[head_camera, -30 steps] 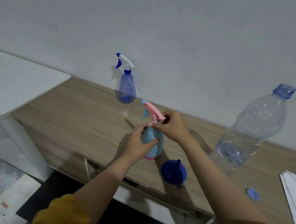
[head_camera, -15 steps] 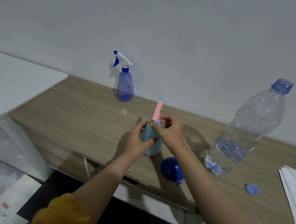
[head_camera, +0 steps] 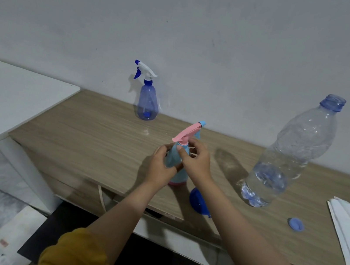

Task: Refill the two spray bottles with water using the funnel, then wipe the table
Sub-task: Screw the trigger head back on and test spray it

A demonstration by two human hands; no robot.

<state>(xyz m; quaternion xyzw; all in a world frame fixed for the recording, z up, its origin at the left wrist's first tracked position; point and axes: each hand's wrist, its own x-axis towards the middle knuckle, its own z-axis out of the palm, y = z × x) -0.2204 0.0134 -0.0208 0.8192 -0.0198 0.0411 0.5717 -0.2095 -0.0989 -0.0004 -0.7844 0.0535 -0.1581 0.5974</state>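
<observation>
Holding light-blue spray bottle upright.

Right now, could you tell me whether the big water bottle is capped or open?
Open: the water bottle has a bare neck, and its blue cap lies on the table.
</observation>
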